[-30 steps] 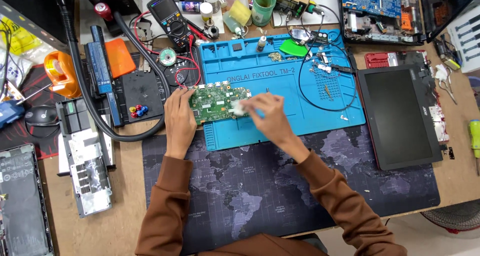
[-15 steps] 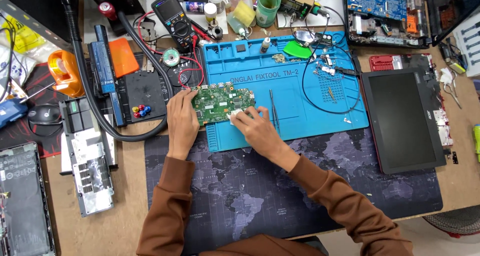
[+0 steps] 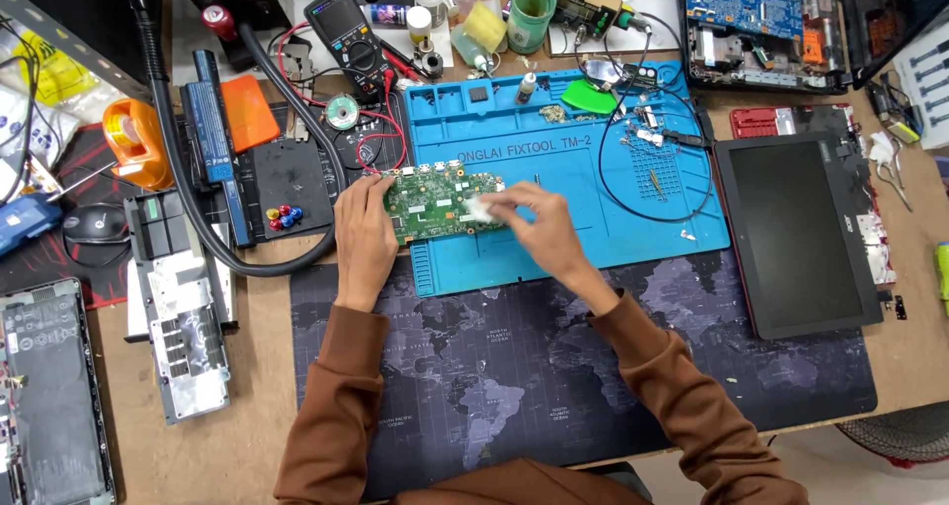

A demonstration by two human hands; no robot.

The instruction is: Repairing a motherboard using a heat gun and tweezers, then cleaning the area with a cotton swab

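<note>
A green circuit board (image 3: 435, 204) lies at the left edge of the blue work mat (image 3: 583, 199). My left hand (image 3: 363, 230) rests flat on the board's left end and holds it down. My right hand (image 3: 534, 223) pinches a small white wad (image 3: 481, 209) and presses it on the board's right part. Both arms wear brown sleeves and reach over a dark map-printed desk mat (image 3: 554, 367).
A multimeter (image 3: 348, 31) with red leads, a green cup (image 3: 532, 13) and small bottles stand behind the mat. A black laptop lid (image 3: 799, 230) lies to the right, another blue board (image 3: 751, 11) at back right. A thick black hose (image 3: 188, 189), a battery and metal parts lie at left.
My right hand has moved left along the board with the white wad, from the board's right edge further onto it. My left hand has stayed on the board's left end.
</note>
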